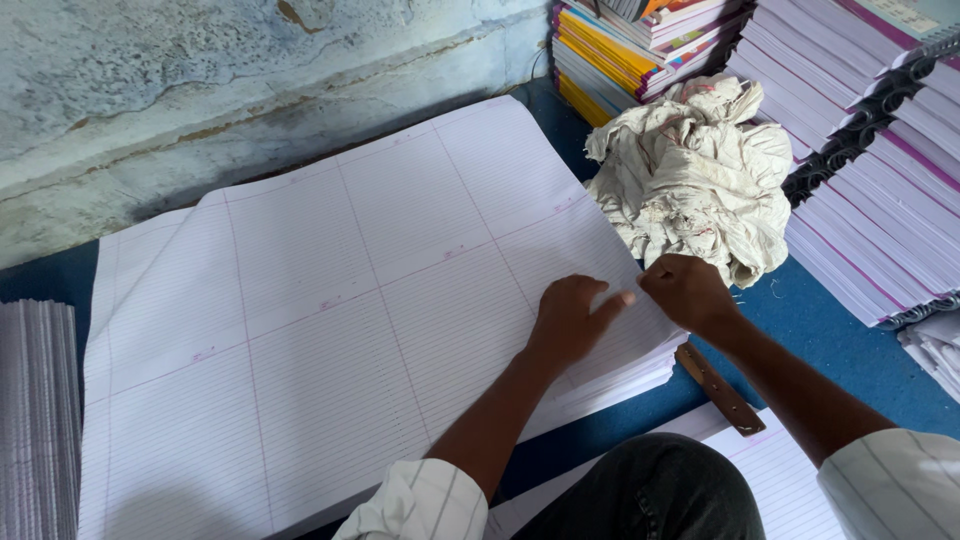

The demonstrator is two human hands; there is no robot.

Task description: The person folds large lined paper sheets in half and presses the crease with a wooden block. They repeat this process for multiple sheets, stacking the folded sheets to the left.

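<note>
Both hands work at the right edge of a big stack of ruled sheets (pixel 330 320) that covers most of the blue floor (pixel 830 340). Her or his left hand (pixel 570 318) lies palm down on the top sheet, fingers spread and loose, the forefinger stretched toward the edge, pressing the paper flat and gripping nothing. Just beside it, the right hand (pixel 688 290) is curled at the very edge of the stack, thumb and fingertips drawn together as if pinching the rim of a sheet, though I cannot tell from where I stand whether paper is really caught between them. Below the hands the sheet edges fan out slightly in thin layers. A brown flat strip (pixel 720 388) with small holes lies on the floor near the right forearm, close to the stack's lower corner. Right behind the right hand sits a crumpled cream cloth (pixel 695 175), touching the paper's edge. Piles of bound notebooks (pixel 880 215) rise along the right side, and more colourful ones (pixel 630 45) stand further back by the rough pale wall (pixel 200 90). Another pile of ruled paper (pixel 35 420) sits at the far left.
</note>
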